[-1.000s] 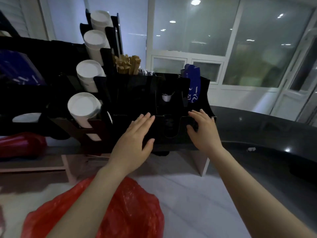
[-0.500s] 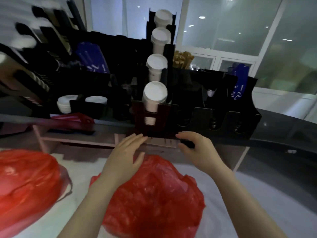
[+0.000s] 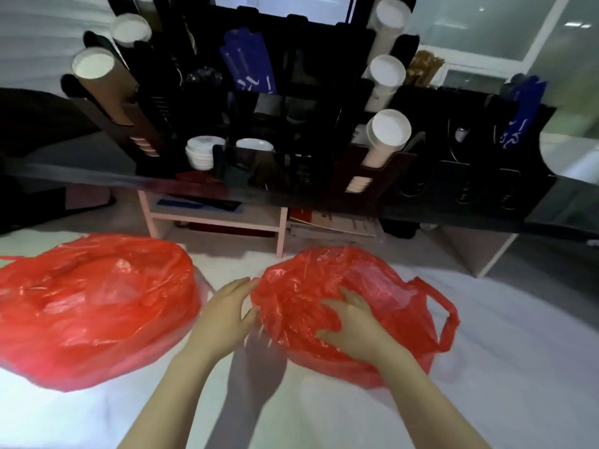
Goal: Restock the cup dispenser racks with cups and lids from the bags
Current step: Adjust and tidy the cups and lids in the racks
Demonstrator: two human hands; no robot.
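Observation:
Two red plastic bags lie on the white counter: a large one (image 3: 94, 306) at the left and a smaller one (image 3: 353, 296) in the middle. My left hand (image 3: 223, 315) touches the smaller bag's left edge, fingers apart. My right hand (image 3: 353, 328) rests flat on top of that bag, fingers spread, pressing the plastic. Behind them on a dark shelf stand black dispenser racks (image 3: 291, 102). White cup stacks (image 3: 387, 131) fill the right rack's slots, brown-sleeved cup stacks (image 3: 97, 72) the left rack's. A pile of white lids (image 3: 201, 150) sits low in the middle. The bags' contents are hidden.
Blue packets (image 3: 249, 66) and wooden stirrers (image 3: 424, 69) stand in the racks. Under the dark shelf (image 3: 194, 186) a pale open cubby (image 3: 214, 218) holds flat items and papers. The smaller bag's handle loop (image 3: 444, 319) sticks out to the right.
My view tipped down from the racks to the counter. Both hands dropped from the rack's front onto the smaller red bag. The large bag at the left came fully into view.

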